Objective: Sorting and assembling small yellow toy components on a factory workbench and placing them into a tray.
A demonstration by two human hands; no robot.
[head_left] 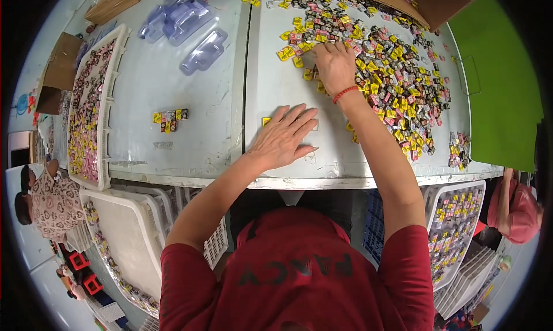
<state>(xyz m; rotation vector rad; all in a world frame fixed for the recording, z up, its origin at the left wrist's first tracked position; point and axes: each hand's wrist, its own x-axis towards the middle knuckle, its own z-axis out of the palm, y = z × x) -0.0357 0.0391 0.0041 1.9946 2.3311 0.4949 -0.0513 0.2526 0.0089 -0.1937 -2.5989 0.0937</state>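
Note:
A wide pile of small square blocks (397, 83) in yellow, black, pink and white spreads over the right half of the white table. At the pile's left edge, my right hand (335, 69), with a red bracelet on its wrist, is closed with its fingers bent down among the blocks. What its fingertips hold, if anything, is hidden. My left hand (282, 138) lies palm down nearer the front edge, fingers spread. Beside its fingers a yellow block (265, 121) shows; the palm hides what is underneath. To the left, several blocks (169, 120) stand together in a small group.
Clear plastic trays (204, 50) lie at the back left. A white crate (118, 60) of blocks stands at the table's left end. A cardboard box (440, 6) sits behind the pile. Racks (458, 227) stand below the table's front edge. Other people are at both sides.

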